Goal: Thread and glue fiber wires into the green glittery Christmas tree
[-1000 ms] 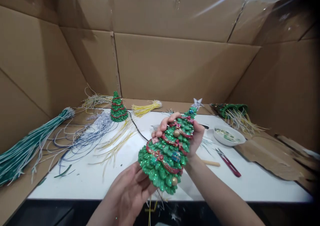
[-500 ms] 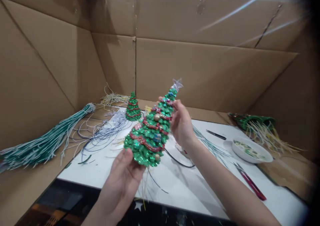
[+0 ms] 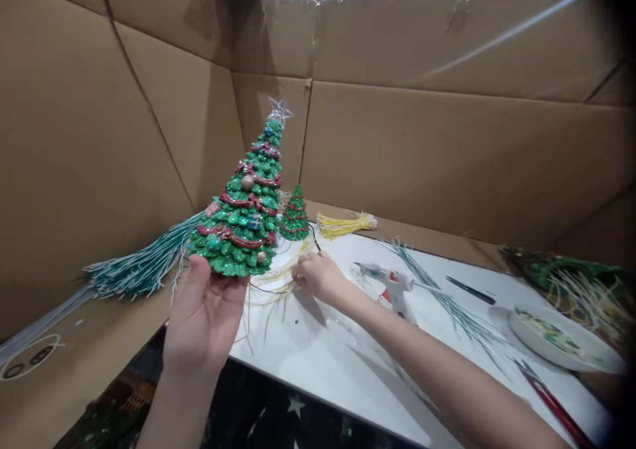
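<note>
Beyond your fingers: small green glitter tree (image 3: 295, 214), yellow wire bundle (image 3: 346, 224); white glue gun (image 3: 392, 283) just right of them.

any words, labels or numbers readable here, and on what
None can be read.
Cardboard flap, lower left: a printed oval outline with two small rings, a mark with no letters.
Glue gun: red patch on its body, too small and blurred to read.
Tree in the left hand: glitter and ornaments only, no text.
Cardboard walls: plain, no print visible.
</note>
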The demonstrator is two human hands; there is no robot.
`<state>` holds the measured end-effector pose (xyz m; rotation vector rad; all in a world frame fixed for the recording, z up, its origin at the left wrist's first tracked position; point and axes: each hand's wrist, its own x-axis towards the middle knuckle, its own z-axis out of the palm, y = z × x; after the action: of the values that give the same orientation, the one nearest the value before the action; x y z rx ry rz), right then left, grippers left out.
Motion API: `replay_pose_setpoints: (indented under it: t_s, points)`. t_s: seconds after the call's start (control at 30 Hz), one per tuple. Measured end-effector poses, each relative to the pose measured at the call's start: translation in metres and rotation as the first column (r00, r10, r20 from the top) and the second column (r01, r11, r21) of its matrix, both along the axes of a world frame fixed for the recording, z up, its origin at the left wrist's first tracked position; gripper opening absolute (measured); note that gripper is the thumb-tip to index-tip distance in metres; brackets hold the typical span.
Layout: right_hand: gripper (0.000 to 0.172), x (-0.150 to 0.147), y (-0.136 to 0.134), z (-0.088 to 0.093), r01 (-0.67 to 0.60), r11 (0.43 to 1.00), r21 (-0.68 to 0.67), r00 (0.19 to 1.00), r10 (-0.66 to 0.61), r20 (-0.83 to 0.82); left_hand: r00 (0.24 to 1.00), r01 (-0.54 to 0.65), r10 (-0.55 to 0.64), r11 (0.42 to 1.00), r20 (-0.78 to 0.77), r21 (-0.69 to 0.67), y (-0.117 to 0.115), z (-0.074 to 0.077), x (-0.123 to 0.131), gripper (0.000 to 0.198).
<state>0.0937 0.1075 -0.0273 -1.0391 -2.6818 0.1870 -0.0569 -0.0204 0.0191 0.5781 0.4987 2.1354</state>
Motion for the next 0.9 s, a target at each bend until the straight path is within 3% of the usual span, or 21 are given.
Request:
replay_pose_setpoints:
  t_s: [0.17,0.37,0.53,0.63,0.73,0.83,0.9]
  points:
    - [0.018,0.000,0.011,-0.013,-0.072,0.997,-0.010,0.996,0.072,-0.055,0.998,0.043,-0.042,0.999,0.042,-0.021,0.005,-0.007,0.000,0.015]
    - [0.014,0.016,0.013,0.001,-0.133,0.990,-0.039,0.904,0.105,-0.416,0.994,0.086,-0.085,0.996,0.065,-0.007,0.010,-0.008,0.004,0.016]
    - [0.008,0.029,0.007,0.027,-0.111,0.992,-0.068,0.624,0.016,-0.781,0.994,0.083,-0.084,0.996,0.072,0.011,0.011,-0.010,0.008,0.013]
    - [0.010,0.035,-0.003,0.049,-0.163,0.972,-0.167,0.402,-0.089,-0.911,0.990,0.106,-0.106,0.994,0.093,0.006,0.011,-0.012,0.011,0.019]
    - [0.019,0.045,-0.020,0.072,-0.343,0.854,-0.391,0.114,-0.375,-0.920,0.983,0.136,-0.132,0.990,0.130,-0.024,0.011,-0.014,0.015,0.024]
    - [0.022,0.058,-0.043,0.090,-0.446,0.773,-0.452,0.003,-0.503,-0.864,0.976,0.162,-0.155,0.986,0.151,-0.037,0.011,-0.017,0.021,0.023]
    - [0.025,0.064,-0.062,0.098,-0.479,0.772,-0.417,-0.038,-0.493,-0.869,0.967,0.208,-0.203,0.978,0.152,-0.022,0.011,-0.020,0.028,0.024]
